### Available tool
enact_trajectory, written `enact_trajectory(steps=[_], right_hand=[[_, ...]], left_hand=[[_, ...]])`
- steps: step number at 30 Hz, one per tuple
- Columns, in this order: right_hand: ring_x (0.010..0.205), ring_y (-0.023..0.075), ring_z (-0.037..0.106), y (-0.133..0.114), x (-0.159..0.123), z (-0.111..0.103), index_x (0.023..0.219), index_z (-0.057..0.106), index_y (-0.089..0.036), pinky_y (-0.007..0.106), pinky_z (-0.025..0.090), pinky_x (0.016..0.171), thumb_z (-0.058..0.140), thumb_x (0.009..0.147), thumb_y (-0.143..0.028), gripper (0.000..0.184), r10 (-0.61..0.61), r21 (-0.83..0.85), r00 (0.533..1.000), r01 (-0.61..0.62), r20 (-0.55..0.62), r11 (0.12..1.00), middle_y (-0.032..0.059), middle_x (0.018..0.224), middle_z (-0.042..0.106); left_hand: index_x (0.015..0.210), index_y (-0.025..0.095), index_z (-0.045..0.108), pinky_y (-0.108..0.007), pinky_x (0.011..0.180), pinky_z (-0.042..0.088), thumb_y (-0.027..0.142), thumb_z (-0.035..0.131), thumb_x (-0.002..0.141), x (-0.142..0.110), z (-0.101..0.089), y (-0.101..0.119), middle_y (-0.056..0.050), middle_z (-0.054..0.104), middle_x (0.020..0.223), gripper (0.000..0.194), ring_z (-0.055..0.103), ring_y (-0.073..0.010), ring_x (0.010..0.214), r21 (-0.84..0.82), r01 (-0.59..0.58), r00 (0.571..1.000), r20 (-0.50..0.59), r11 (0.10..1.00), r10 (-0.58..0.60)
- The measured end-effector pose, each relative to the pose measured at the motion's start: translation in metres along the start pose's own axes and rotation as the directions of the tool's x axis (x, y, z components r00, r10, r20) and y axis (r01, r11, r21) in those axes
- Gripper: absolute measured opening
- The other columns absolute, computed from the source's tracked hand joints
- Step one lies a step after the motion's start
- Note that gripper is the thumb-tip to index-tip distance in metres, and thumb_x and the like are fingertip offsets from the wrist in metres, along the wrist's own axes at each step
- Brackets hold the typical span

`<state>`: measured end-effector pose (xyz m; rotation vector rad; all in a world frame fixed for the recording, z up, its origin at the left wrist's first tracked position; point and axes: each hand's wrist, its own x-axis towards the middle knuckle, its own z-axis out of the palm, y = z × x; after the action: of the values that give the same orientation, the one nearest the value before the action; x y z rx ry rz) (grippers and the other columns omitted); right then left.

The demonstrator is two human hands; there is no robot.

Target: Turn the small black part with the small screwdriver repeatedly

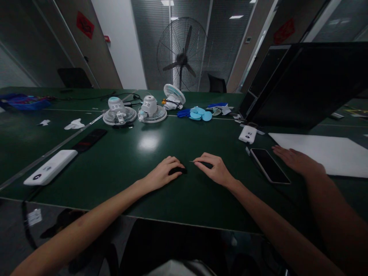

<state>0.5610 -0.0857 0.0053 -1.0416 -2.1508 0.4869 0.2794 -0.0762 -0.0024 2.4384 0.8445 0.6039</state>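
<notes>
My left hand (166, 173) rests low over the green table, thumb and fingers closed around a small black object (178, 170) whose kind I cannot make out. To its right, my right hand (215, 168) pinches a thin, needle-like metal piece (191, 161) between thumb and forefinger. The piece points left toward the black object, with a small gap between them. A smartphone (270, 165) with a dark screen lies to the right of my right hand.
Another person's hand (299, 159) lies by a white sheet (322, 151) at right. A white device (247, 134) sits near the large black monitor (304, 84). White fans (151, 111) and blue gloves (184, 113) stand farther back. A long white device (50, 166) lies at left.
</notes>
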Motion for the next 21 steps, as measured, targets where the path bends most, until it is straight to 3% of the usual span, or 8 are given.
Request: enact_trajectory(steps=[3, 5, 9, 10, 12, 15, 17, 21], right_hand=[[0.089, 0.0200, 0.067, 0.003, -0.001, -0.002, 0.115, 0.075, -0.025, 0.035, 0.054, 0.079, 0.059, 0.103, -0.033, 0.021, 0.009, 0.010, 1.000, -0.009, 0.014, 1.000, 0.0055, 0.102, 0.071], [0.088, 0.0197, 0.066, 0.005, -0.002, -0.002, 0.114, 0.075, -0.025, 0.035, 0.054, 0.078, 0.060, 0.103, -0.032, 0.020, 0.011, 0.013, 1.000, -0.011, 0.019, 1.000, 0.0050, 0.102, 0.071], [0.088, 0.0192, 0.066, 0.007, -0.002, -0.001, 0.114, 0.074, -0.025, 0.035, 0.054, 0.079, 0.061, 0.103, -0.031, 0.019, 0.010, 0.024, 1.000, -0.011, 0.028, 1.000, 0.0045, 0.102, 0.070], [0.088, 0.0192, 0.066, 0.007, -0.002, -0.001, 0.115, 0.074, -0.025, 0.036, 0.054, 0.079, 0.061, 0.103, -0.031, 0.019, 0.010, 0.028, 1.000, -0.011, 0.029, 1.000, 0.0045, 0.102, 0.070], [0.088, 0.0192, 0.066, 0.007, -0.003, -0.001, 0.116, 0.074, -0.025, 0.036, 0.055, 0.079, 0.060, 0.103, -0.031, 0.020, 0.014, 0.034, 0.999, -0.015, 0.034, 0.999, 0.0046, 0.103, 0.070], [0.089, 0.0193, 0.066, 0.008, -0.003, -0.002, 0.115, 0.074, -0.025, 0.035, 0.055, 0.078, 0.060, 0.103, -0.032, 0.020, 0.025, 0.035, 0.999, -0.026, 0.046, 0.999, 0.0047, 0.103, 0.070], [0.089, 0.0194, 0.066, 0.009, -0.003, -0.002, 0.115, 0.074, -0.024, 0.035, 0.055, 0.078, 0.059, 0.103, -0.032, 0.020, 0.030, 0.036, 0.998, -0.032, 0.051, 0.999, 0.0050, 0.104, 0.070], [0.090, 0.0196, 0.067, 0.009, -0.003, -0.002, 0.115, 0.074, -0.024, 0.036, 0.056, 0.079, 0.058, 0.104, -0.033, 0.021, 0.026, 0.039, 0.998, -0.028, 0.055, 0.999, 0.0055, 0.105, 0.071]], left_hand=[[0.128, 0.026, 0.065, -0.037, 0.102, 0.048, 0.029, 0.049, 0.105, -0.015, -0.010, -0.007, -0.008, 0.061, 0.125, 0.029, 0.058, -0.0212, 0.116, -0.019, 0.008, 1.000, 0.030, 1.000, -0.007], [0.128, 0.026, 0.066, -0.037, 0.103, 0.049, 0.029, 0.047, 0.105, -0.025, -0.025, -0.023, -0.008, 0.062, 0.124, 0.030, 0.059, -0.0212, 0.115, 0.004, 0.040, 0.999, 0.021, 0.999, -0.040], [0.121, 0.022, 0.069, -0.039, 0.098, 0.050, 0.032, 0.048, 0.103, -0.058, -0.080, -0.090, -0.009, 0.064, 0.119, 0.029, 0.062, -0.0229, 0.107, 0.138, 0.226, 0.968, -0.146, 0.964, -0.206], [0.121, 0.020, 0.069, -0.038, 0.096, 0.050, 0.034, 0.050, 0.101, -0.070, -0.098, -0.110, -0.009, 0.064, 0.119, 0.030, 0.062, -0.0233, 0.106, 0.176, 0.299, 0.944, -0.196, 0.938, -0.265], [0.121, 0.016, 0.069, -0.035, 0.090, 0.051, 0.034, 0.055, 0.098, -0.097, -0.132, -0.149, -0.009, 0.064, 0.117, 0.033, 0.062, -0.0222, 0.099, 0.230, 0.478, 0.856, -0.339, 0.848, -0.390], [0.130, 0.010, 0.065, -0.029, 0.085, 0.048, 0.033, 0.058, 0.096, -0.134, -0.169, -0.187, -0.008, 0.063, 0.116, 0.042, 0.059, -0.0192, 0.093, 0.257, 0.660, 0.724, -0.470, 0.706, -0.505], [0.132, 0.009, 0.064, -0.026, 0.083, 0.047, 0.033, 0.059, 0.096, -0.147, -0.180, -0.196, -0.008, 0.062, 0.116, 0.044, 0.059, -0.0180, 0.092, 0.258, 0.711, 0.676, -0.507, 0.654, -0.535], [0.133, 0.010, 0.064, -0.023, 0.081, 0.046, 0.030, 0.063, 0.094, -0.151, -0.181, -0.191, -0.009, 0.063, 0.118, 0.043, 0.060, -0.0168, 0.094, 0.216, 0.738, 0.635, -0.541, 0.639, -0.551]])
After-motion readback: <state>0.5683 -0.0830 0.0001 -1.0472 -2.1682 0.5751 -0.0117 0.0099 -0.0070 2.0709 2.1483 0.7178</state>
